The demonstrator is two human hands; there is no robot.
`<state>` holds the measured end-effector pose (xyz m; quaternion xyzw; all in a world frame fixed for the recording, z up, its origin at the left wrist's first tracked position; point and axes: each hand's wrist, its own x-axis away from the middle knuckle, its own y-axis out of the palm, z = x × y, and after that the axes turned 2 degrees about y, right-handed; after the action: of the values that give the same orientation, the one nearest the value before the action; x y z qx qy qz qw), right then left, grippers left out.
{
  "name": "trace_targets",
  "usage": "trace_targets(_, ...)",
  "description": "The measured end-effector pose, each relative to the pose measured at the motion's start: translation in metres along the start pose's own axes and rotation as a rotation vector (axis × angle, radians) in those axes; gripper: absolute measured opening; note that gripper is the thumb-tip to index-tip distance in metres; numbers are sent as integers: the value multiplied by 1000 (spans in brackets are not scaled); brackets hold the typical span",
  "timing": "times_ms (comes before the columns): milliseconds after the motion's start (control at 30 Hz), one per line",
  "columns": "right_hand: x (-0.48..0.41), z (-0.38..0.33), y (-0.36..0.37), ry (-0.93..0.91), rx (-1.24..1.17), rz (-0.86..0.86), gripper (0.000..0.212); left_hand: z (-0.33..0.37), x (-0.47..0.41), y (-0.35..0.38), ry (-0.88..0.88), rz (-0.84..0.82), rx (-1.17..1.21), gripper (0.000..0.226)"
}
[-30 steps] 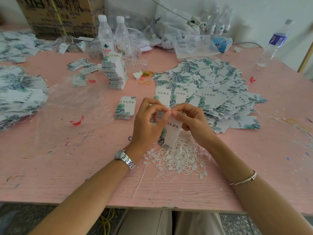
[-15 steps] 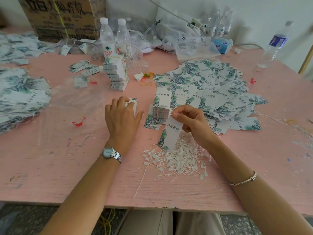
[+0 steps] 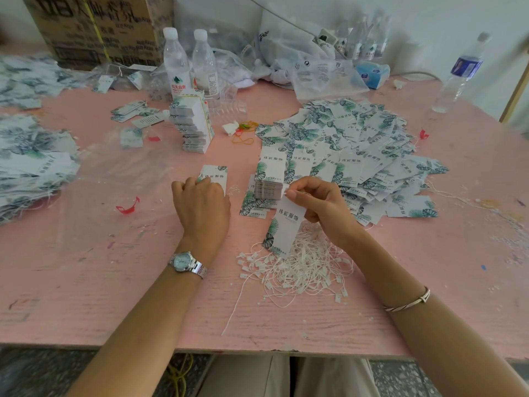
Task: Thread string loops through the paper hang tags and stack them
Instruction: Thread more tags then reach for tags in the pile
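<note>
My right hand [image 3: 323, 207] pinches a hang tag [image 3: 284, 224] by its top, over the string loops [image 3: 303, 267] near the table's front edge. My left hand [image 3: 203, 204] curls onto the small stack [image 3: 216, 174], can't tell if it's gripping. Tip: slide off just one tag, gently.

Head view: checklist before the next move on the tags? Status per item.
1. Right hand pinches tag by its top: ok.
2. String through that tag: cannot tell, fingers hide the hole.
3. Left hand rests on small stack; whether it grips a tag: cannot tell.
4. String pile lies below the held tag, near both hands: ok.
5. Middle stack beside right hand looks squared: ok.
</note>
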<state>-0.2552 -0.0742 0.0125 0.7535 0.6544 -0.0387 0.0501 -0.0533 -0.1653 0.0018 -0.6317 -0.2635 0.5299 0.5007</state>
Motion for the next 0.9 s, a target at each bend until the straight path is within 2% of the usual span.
trace_targets(167,1,0,0,-4,12,-12,8,0,-2,-4,-2,162,61,28)
trace_targets(333,1,0,0,-6,9,-25,8,-3,-3,-6,42,537,219,18)
trace_targets(533,0,2,1,-14,-18,-3,13,3,-3,-4,194,845,329,11)
trace_targets(767,0,1,2,-3,-57,31,13,24,7,-5,424,959,454,18)
trace_targets(900,0,-2,-1,21,-135,56,13,29,10,-4,518,964,490,18)
